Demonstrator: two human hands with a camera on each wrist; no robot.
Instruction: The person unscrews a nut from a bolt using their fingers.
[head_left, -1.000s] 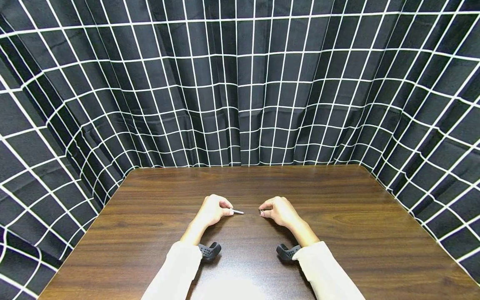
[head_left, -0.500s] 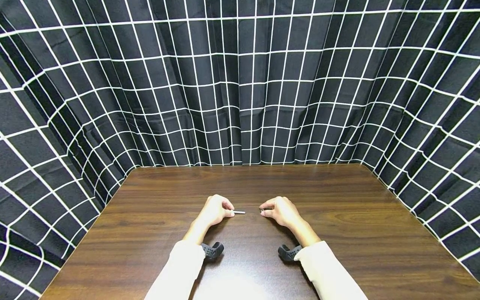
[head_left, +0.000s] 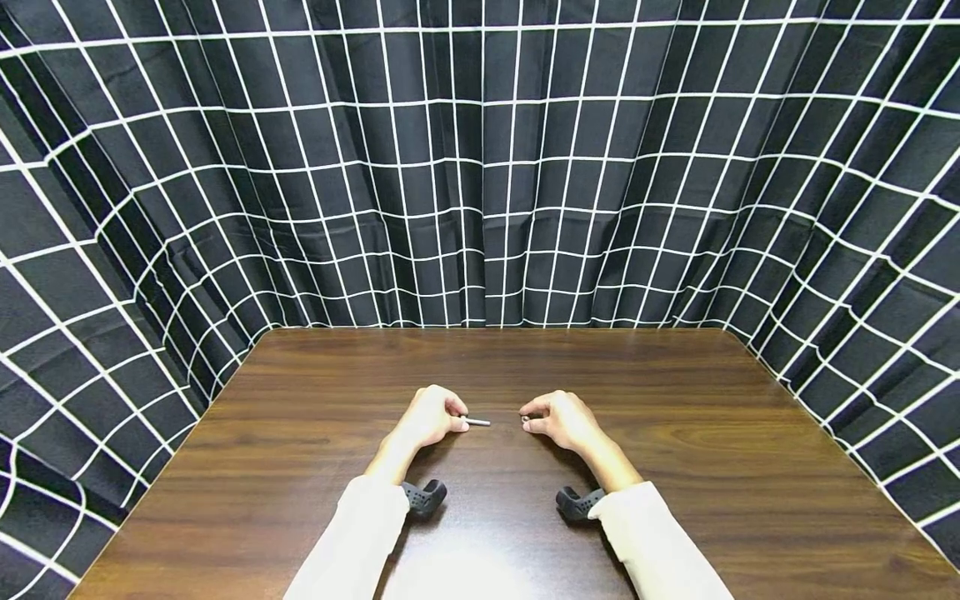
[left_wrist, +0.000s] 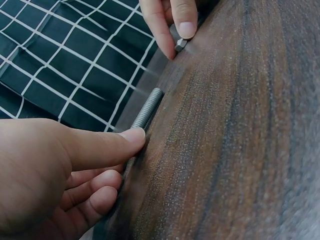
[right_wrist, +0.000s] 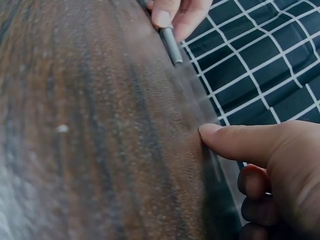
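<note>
In the head view my left hand (head_left: 430,417) is a little above the table, pinching a grey metal bolt (head_left: 477,422). Its threaded shank (left_wrist: 148,107) sticks out past the thumb toward the right hand; the other end is hidden in the fingers. Across a short gap, my right hand (head_left: 561,421) pinches a small metal nut (left_wrist: 181,44) between thumb and fingers. In the right wrist view the thumb hides that nut. Bolt and nut are apart, with the bolt's free end pointing roughly at the nut.
Both hands are over a brown wood-grain table (head_left: 480,367). A dark curtain with a white grid (head_left: 480,167) surrounds its back and sides. Each wrist wears a dark grey band mount (head_left: 426,497), and a bright glare lies on the near tabletop.
The bolt has turned slightly, from slanting down to the right to nearly level in the head view. Both hands keep their grips and the gap between them narrows only slightly.
</note>
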